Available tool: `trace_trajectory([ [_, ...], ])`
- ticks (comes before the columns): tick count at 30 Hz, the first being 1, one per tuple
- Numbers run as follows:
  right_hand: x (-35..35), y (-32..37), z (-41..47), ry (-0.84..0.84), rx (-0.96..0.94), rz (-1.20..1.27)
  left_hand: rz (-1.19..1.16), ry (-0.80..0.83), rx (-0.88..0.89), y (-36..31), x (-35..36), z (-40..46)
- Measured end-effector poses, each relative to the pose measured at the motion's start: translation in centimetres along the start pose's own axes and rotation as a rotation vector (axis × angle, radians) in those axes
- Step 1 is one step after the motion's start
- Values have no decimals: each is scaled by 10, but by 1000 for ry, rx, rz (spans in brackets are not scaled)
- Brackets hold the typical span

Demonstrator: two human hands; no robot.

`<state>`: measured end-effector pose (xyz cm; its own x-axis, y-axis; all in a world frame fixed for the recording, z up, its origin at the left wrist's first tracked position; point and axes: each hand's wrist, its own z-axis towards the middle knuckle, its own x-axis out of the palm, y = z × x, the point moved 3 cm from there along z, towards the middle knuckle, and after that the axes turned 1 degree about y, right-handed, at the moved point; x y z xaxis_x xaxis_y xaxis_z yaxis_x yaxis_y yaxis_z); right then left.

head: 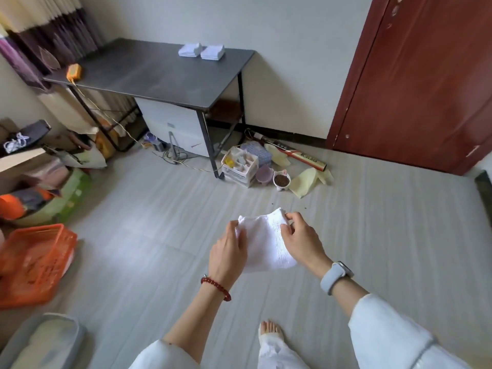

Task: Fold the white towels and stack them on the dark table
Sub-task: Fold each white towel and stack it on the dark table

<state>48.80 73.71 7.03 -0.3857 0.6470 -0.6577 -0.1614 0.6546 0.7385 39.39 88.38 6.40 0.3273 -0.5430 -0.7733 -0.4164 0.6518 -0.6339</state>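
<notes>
Two hands hold a white towel (266, 243) in the air above the grey floor (372, 235): the left hand (226, 255) grips its left edge, the right hand (300, 239) pinches its upper right corner. Its cloth hangs soft, rumpled and partly doubled over. Well beyond, two folded stacks (201, 51) sit side by side on the dark table (149, 73).

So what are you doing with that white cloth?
A person is standing and folding a white towel in the air, the left hand and right hand each gripping a side. Two stacks of folded towels already sit at the far end of the dark table. An orange basket is on the floor.
</notes>
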Motion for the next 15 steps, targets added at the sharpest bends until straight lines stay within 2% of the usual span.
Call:
trace_trajectory([
  [6,52,79,145,206,-46,-11,14,-43,-90,37,-53,120],
  [15,146,201,356,168,-153,20,-17,-185,-139,136,-121,345],
])
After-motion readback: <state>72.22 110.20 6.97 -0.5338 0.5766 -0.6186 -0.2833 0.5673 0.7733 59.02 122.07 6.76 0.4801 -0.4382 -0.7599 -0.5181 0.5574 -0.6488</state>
